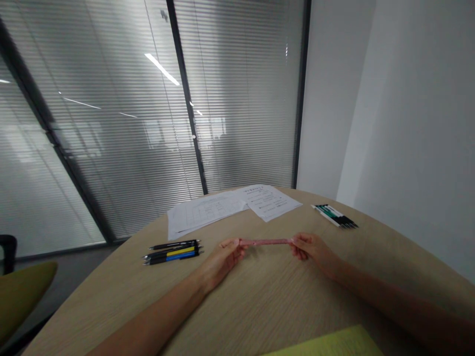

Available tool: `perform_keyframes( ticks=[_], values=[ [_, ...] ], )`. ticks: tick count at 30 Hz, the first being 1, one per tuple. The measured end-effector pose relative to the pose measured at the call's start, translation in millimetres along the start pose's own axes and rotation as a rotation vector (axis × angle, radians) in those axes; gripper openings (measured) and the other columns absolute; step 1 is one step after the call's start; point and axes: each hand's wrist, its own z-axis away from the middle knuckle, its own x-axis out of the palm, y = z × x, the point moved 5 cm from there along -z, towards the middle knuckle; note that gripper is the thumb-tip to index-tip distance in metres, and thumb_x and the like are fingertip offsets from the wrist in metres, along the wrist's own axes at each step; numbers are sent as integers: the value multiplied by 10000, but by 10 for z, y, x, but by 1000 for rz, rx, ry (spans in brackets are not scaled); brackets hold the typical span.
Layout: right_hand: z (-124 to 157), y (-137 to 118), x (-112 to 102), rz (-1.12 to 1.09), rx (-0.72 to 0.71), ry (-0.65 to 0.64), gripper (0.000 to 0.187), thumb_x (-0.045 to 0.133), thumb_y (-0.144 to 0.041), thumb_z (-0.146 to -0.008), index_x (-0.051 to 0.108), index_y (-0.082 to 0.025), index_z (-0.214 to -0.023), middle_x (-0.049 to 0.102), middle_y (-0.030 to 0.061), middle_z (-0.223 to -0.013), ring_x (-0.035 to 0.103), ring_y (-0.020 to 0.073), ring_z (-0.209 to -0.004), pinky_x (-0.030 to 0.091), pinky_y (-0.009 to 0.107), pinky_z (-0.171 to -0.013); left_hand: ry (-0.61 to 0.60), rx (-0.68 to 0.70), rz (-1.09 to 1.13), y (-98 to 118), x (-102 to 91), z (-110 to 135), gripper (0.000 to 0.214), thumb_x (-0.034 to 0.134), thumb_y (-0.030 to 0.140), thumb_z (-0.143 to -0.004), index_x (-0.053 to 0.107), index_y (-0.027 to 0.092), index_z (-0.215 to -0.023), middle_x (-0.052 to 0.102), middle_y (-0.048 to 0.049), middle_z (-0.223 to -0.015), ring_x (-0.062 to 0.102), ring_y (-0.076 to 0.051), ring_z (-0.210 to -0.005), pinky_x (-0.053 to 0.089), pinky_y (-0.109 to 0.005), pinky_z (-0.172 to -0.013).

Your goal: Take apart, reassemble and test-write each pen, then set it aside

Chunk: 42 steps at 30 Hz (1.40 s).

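A thin pink pen [265, 242] lies level just above the wooden table [260, 296], held at both ends. My left hand [226, 254] pinches its left end with closed fingers. My right hand [311, 249] pinches its right end the same way. Both forearms rest on the table and reach inward from the near edge.
Several black, yellow and blue pens [172, 251] lie in a row to the left. Green and black pens [336, 215] lie at the far right. Printed sheets [230, 205] sit at the far edge, before a glass wall with blinds. A yellow-green sheet [334, 343] lies nearest me.
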Motion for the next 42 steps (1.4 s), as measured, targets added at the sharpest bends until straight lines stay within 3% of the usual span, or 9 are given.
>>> perform_keyframes(
  ticks=[5,9,16,21,26,35,42],
  values=[
    [10,-10,-4,3,4,-2,359,505,-475,-723,562,-150,-580,514,-14,-501,410,74,-430,293,215,-440,3,-12,28,-7,1,5,218,769,275,-555,657,130,-675,657,-4,-657,562,-76,-599,409,-163,-624],
    [12,-12,-9,-36,6,15,331,512,-455,-719,550,-156,-583,512,-19,-508,408,74,-433,298,216,-444,33,-21,26,-17,1,-2,95,665,209,-704,641,124,-669,651,-14,-651,577,-79,-604,417,-170,-632],
    [5,-1,-47,-74,64,105,311,525,-453,-683,514,-165,-569,482,-29,-499,416,80,-435,301,221,-441,32,-25,-19,-4,10,-14,192,502,197,-830,631,121,-710,649,-35,-654,577,-79,-590,423,-171,-621],
    [-4,11,-53,-18,54,114,316,491,-458,-704,492,-173,-567,447,-42,-481,403,82,-426,300,223,-433,48,-7,-90,-22,14,-21,125,651,233,-711,657,108,-718,658,-37,-678,570,-81,-609,421,-164,-623],
    [-11,35,-46,63,17,112,337,449,-479,-738,468,-184,-578,417,-52,-470,396,85,-420,311,222,-425,111,1,-161,-40,4,-28,224,773,268,-529,663,114,-649,647,-16,-626,531,-67,-571,398,-157,-599],
    [-51,122,-52,235,-43,96,276,363,-395,-806,465,-191,-651,447,-36,-530,431,103,-478,341,226,-465,189,161,-436,56,4,14,249,708,358,-572,668,132,-670,639,-9,-600,511,-95,-559,383,-200,-597],
    [-52,121,-45,268,-57,99,203,408,-376,-778,473,-196,-714,460,-42,-538,450,110,-495,346,232,-478,238,190,-519,104,-8,29,282,685,399,-567,679,138,-676,649,-23,-609,533,-126,-574,408,-231,-615]
  ],
)
